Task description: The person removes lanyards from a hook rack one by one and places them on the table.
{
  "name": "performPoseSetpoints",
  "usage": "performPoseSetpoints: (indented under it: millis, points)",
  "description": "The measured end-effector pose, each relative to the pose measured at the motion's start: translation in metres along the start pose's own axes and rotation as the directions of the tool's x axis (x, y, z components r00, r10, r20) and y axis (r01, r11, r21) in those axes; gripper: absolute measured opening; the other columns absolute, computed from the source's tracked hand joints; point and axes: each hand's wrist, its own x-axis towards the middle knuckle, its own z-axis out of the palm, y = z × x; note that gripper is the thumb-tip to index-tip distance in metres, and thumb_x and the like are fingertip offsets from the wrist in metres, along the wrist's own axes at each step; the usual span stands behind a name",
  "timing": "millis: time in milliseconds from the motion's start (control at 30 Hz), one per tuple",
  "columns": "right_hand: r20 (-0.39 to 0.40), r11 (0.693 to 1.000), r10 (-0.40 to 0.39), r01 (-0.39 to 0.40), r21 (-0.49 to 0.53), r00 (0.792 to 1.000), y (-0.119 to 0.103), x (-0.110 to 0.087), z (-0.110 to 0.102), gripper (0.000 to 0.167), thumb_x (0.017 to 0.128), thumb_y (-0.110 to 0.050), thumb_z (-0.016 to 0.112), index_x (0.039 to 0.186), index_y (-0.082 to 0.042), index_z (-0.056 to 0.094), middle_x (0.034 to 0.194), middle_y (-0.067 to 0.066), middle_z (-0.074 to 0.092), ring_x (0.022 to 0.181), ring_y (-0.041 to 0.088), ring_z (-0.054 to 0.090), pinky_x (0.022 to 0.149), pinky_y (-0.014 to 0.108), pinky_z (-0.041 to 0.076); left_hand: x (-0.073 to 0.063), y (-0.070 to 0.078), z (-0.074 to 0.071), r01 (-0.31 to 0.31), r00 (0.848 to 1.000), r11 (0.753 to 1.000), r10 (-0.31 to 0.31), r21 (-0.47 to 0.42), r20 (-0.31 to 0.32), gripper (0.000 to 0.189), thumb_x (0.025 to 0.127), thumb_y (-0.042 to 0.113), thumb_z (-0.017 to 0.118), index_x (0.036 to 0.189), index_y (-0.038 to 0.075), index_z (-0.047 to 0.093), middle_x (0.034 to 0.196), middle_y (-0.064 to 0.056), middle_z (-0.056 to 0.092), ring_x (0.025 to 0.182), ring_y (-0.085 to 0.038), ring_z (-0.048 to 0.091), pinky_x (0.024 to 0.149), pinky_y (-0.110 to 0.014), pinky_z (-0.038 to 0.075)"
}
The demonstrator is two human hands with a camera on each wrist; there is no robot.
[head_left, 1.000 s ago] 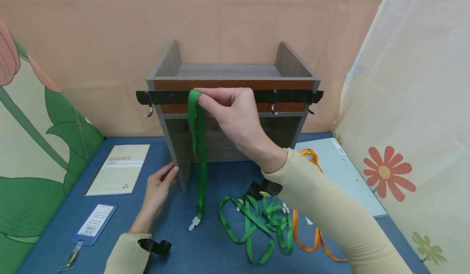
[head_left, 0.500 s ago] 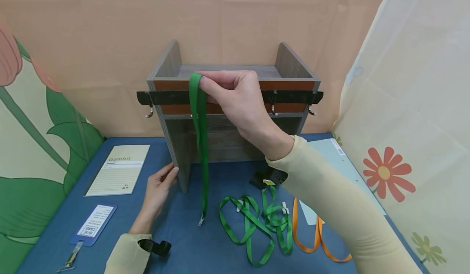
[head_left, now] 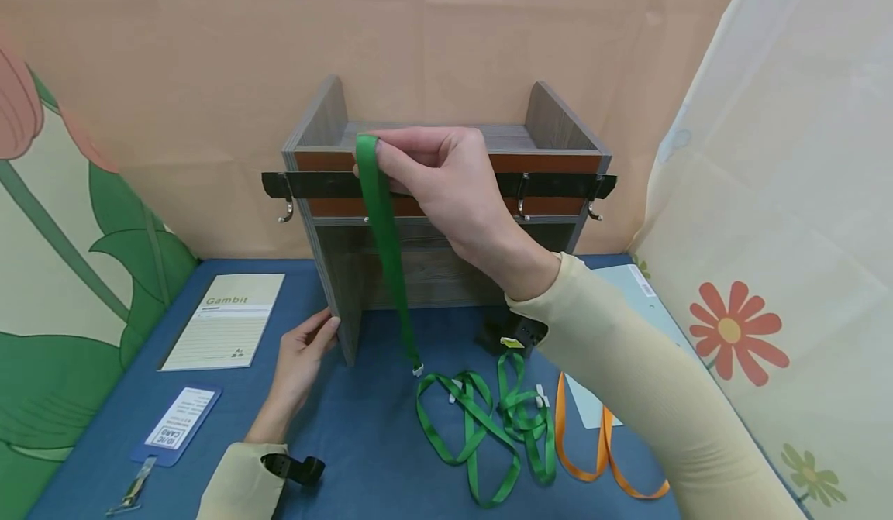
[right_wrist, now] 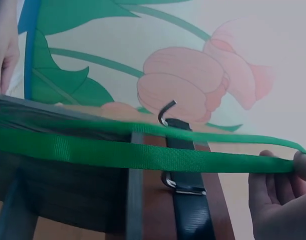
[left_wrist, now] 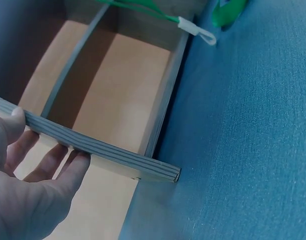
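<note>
In the head view, my right hand (head_left: 456,187) pinches a green lanyard (head_left: 391,249) near its top loop, in front of a grey wooden shelf (head_left: 335,272). The strap hangs down, its white clip end (head_left: 417,370) swung over the table. A black hook rail (head_left: 565,185) with silver hooks runs across the shelf front. The right wrist view has the strap (right_wrist: 167,159) passing in front of the rail (right_wrist: 190,200) and its hooks. My left hand (head_left: 300,365) grips the shelf's left side panel low down, thumb on one face and fingers on the other (left_wrist: 75,172).
Two green lanyards (head_left: 481,427) lie tangled on the blue table, beside an orange lanyard (head_left: 579,470). A pale blue folder (head_left: 628,280) is partly hidden by the right sleeve. At left lie a notebook (head_left: 223,322) and a blue ID card holder (head_left: 177,427) with a metal clip.
My right hand has risen with the green lanyard from rail height to above the rail. The strap's lower end has swung to the right. The left hand stays on the panel.
</note>
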Motion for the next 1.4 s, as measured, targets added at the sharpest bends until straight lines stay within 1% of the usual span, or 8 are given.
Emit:
performPoseSetpoints:
  millis: [167, 433, 600, 700, 900, 933, 1167, 1400]
  points:
    - [0.086, 0.999, -0.049, 0.049, -0.002, 0.995, 0.006, -0.007, 0.0, 0.022, 0.093, 0.0, 0.06, 0.11, 0.012, 0.066, 0.095, 0.025, 0.067, 0.092, 0.03, 0.066, 0.084, 0.04, 0.05, 0.0, 0.0, 0.0, 0.011, 1.0, 1.0, -0.011, 0.012, -0.005, 0.043, 0.098, 0.024, 0.056, 0.133, -0.001, 0.054, 0.129, -0.018, 0.055, 0.103, -0.004, 0.058, 0.083, -0.021, 0.048]
    - [0.122, 0.999, -0.054, 0.054, 0.004, 0.991, 0.011, -0.02, 0.0, 0.021, 0.093, 0.001, 0.058, 0.11, 0.013, 0.065, 0.095, 0.015, 0.071, 0.092, 0.027, 0.067, 0.086, 0.04, 0.049, 0.0, 0.001, 0.0, 0.023, 1.0, 1.0, -0.022, 0.014, -0.005, 0.044, 0.098, 0.025, 0.056, 0.134, 0.0, 0.054, 0.13, -0.018, 0.054, 0.103, -0.004, 0.057, 0.083, -0.021, 0.048]
    - [0.136, 0.998, -0.037, 0.045, -0.053, 0.99, 0.019, -0.032, -0.003, 0.021, 0.092, 0.002, 0.06, 0.11, 0.01, 0.067, 0.097, 0.012, 0.071, 0.094, 0.024, 0.067, 0.087, 0.038, 0.049, -0.001, 0.001, -0.001, 0.019, 1.0, 1.0, -0.019, 0.018, -0.001, 0.043, 0.099, 0.024, 0.055, 0.134, 0.0, 0.053, 0.13, -0.017, 0.053, 0.103, -0.003, 0.057, 0.082, -0.02, 0.048]
    - [0.132, 0.993, -0.029, 0.043, -0.108, 0.991, 0.027, -0.04, -0.006, 0.02, 0.091, 0.001, 0.062, 0.109, 0.008, 0.068, 0.098, 0.01, 0.071, 0.092, 0.022, 0.067, 0.083, 0.039, 0.051, 0.0, 0.001, -0.001, 0.018, 1.0, 1.0, -0.018, 0.023, 0.0, 0.044, 0.098, 0.024, 0.055, 0.134, 0.0, 0.053, 0.13, -0.018, 0.053, 0.103, -0.002, 0.057, 0.082, -0.019, 0.047]
    - [0.166, 0.979, -0.028, 0.061, -0.196, 0.986, 0.05, -0.054, -0.005, 0.019, 0.091, -0.001, 0.064, 0.108, 0.005, 0.07, 0.095, 0.004, 0.072, 0.079, 0.019, 0.067, 0.064, 0.034, 0.051, 0.0, 0.0, -0.001, 0.02, 1.0, 0.999, -0.019, 0.03, -0.011, 0.044, 0.098, 0.025, 0.056, 0.133, -0.002, 0.054, 0.128, -0.019, 0.054, 0.102, -0.003, 0.058, 0.082, -0.021, 0.048]
    - [0.174, 0.978, -0.022, 0.057, -0.2, 0.985, 0.053, -0.057, -0.004, 0.019, 0.091, -0.001, 0.064, 0.108, 0.005, 0.071, 0.095, 0.004, 0.072, 0.077, 0.018, 0.066, 0.061, 0.033, 0.051, 0.0, -0.001, -0.001, 0.022, 1.0, 0.999, -0.022, 0.028, -0.014, 0.044, 0.098, 0.025, 0.056, 0.133, -0.002, 0.054, 0.128, -0.019, 0.054, 0.102, -0.003, 0.058, 0.082, -0.022, 0.048]
    - [0.197, 0.983, 0.041, -0.004, -0.186, 0.98, 0.073, -0.077, -0.001, 0.02, 0.09, -0.003, 0.066, 0.108, 0.002, 0.071, 0.1, 0.004, 0.071, 0.087, 0.016, 0.067, 0.073, 0.036, 0.054, 0.0, 0.0, 0.0, 0.036, 0.999, 0.998, -0.035, 0.044, -0.019, 0.044, 0.097, 0.028, 0.057, 0.133, 0.001, 0.055, 0.128, -0.018, 0.056, 0.103, -0.011, 0.06, 0.083, -0.026, 0.049]
    - [0.179, 0.966, 0.186, -0.147, -0.212, 0.966, 0.095, -0.104, -0.003, 0.02, 0.09, -0.006, 0.067, 0.109, -0.002, 0.072, 0.1, 0.004, 0.071, 0.083, 0.015, 0.067, 0.07, 0.033, 0.054, 0.001, 0.001, -0.001, 0.037, 0.999, 0.998, -0.037, 0.057, -0.005, 0.046, 0.098, 0.029, 0.056, 0.135, 0.002, 0.054, 0.13, -0.017, 0.055, 0.103, -0.01, 0.06, 0.084, -0.028, 0.049]
